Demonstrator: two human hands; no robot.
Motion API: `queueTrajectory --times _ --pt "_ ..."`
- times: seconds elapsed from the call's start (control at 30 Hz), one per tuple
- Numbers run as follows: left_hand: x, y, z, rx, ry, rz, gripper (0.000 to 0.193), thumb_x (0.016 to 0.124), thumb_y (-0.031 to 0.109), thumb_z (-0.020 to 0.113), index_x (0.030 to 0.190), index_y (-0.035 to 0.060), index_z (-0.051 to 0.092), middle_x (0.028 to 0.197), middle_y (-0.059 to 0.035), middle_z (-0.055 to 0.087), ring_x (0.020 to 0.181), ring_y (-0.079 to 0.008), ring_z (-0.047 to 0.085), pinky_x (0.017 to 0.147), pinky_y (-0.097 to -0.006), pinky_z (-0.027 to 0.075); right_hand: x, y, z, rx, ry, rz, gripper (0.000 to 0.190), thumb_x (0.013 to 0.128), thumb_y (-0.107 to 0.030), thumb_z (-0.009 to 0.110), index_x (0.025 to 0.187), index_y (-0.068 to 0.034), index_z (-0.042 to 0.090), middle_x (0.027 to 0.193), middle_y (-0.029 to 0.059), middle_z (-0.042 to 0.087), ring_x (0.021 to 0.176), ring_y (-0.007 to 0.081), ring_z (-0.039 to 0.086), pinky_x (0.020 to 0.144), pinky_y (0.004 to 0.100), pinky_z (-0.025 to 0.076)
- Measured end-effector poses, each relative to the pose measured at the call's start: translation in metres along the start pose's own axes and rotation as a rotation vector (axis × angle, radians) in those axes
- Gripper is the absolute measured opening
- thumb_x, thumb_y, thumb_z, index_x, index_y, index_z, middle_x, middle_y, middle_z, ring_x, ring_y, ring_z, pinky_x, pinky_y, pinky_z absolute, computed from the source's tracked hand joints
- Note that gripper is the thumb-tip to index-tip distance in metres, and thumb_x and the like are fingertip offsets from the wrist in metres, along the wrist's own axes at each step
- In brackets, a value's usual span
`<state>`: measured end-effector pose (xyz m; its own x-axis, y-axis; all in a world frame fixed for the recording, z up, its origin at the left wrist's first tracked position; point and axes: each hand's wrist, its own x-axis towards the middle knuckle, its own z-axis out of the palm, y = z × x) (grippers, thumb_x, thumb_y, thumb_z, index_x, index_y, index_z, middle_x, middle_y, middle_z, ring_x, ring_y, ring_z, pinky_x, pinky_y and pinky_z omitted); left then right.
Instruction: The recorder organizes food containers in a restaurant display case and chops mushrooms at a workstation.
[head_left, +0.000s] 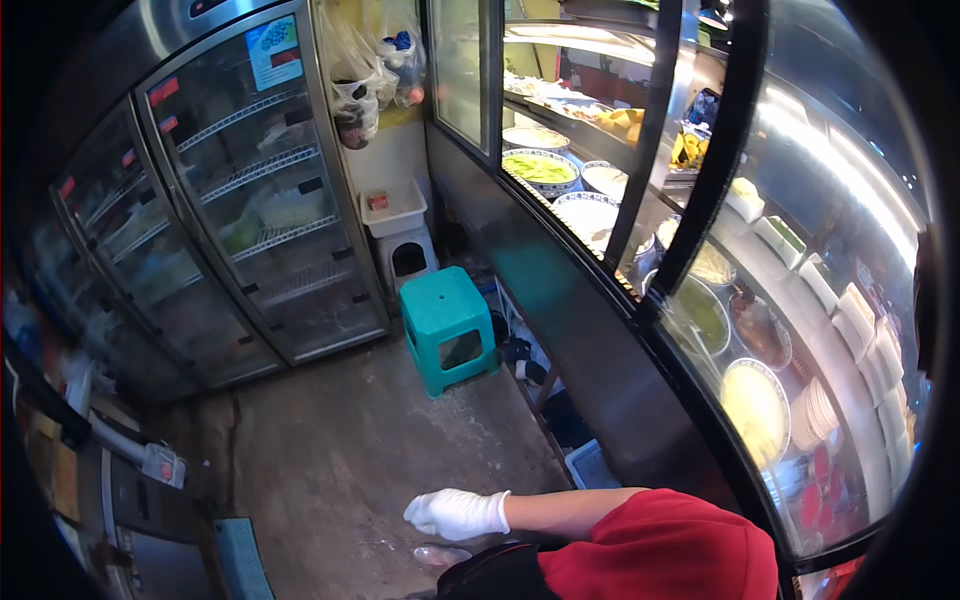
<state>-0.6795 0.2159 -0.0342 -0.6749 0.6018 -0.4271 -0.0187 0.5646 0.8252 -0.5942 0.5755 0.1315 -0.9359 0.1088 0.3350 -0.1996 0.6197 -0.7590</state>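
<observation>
My right hand (456, 514), in a white glove, hangs over the brown floor at the lower middle. Its fingers are curled in, and no object shows in them. The bare forearm runs into a red sleeve (667, 544). Below the hand, the tip of a shoe (442, 556) shows beside my dark apron or clothing (499, 574). My left hand is out of view. Ahead on the floor stands a turquoise plastic stool (444, 330), apart from the hand.
Glass-door refrigerators (255, 195) line the left. On the right, a glazed display counter (600, 352) holds several food bowls (540, 171). A white plastic basin (393, 207) rests on a pale stool (407, 255). Plastic bags (360, 97) hang above. A blue mat (244, 559) lies lower left.
</observation>
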Motion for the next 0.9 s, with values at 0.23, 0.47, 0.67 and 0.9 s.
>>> queueTrajectory --times 0.23,0.47,0.67,0.9 --pt "0.132 0.036 -0.081 -0.026 -0.016 0.117 0.024 0.099 0.026 0.055 0.087 0.0071 0.064 0.071 -0.0004 0.050 0.064 -0.0105 0.044 0.059 -0.0276 0.038 0.089 -0.003 0.024 -0.012 -0.080 0.096 0.014 0.086 -0.012 0.061 0.086 0.000 0.053 0.085 0.0201 0.056 0.082 0.0412 0.055 0.075 0.0428 0.047" --pt "0.232 0.068 -0.129 -0.016 -0.077 0.181 0.024 0.099 0.026 0.054 0.087 0.0073 0.064 0.071 -0.0004 0.049 0.063 -0.0102 0.043 0.058 -0.0274 0.038 0.122 0.021 -0.021 -0.244 -0.253 0.337 0.030 0.091 -0.027 0.062 0.089 0.003 0.066 0.104 0.0200 0.065 0.098 0.0385 0.061 0.085 0.0430 0.050" --pt "0.292 0.092 -0.155 0.019 -0.090 0.164 0.024 0.099 0.026 0.054 0.087 0.0075 0.064 0.070 -0.0004 0.049 0.063 -0.0099 0.043 0.058 -0.0273 0.037 0.128 0.034 -0.106 -0.444 -0.219 0.569 0.031 0.089 -0.032 0.059 0.084 -0.003 0.069 0.083 0.0197 0.066 0.080 0.0402 0.064 0.073 0.0477 0.051" --pt "0.369 0.152 -0.098 0.023 -0.050 0.153 0.024 0.099 0.026 0.054 0.087 0.0077 0.064 0.070 -0.0003 0.049 0.063 -0.0096 0.042 0.058 -0.0271 0.037 0.160 0.093 -0.359 -0.967 0.205 0.425 0.016 0.079 -0.017 0.058 0.070 -0.006 0.066 0.069 0.0203 0.063 0.067 0.0402 0.063 0.065 0.0494 0.051"
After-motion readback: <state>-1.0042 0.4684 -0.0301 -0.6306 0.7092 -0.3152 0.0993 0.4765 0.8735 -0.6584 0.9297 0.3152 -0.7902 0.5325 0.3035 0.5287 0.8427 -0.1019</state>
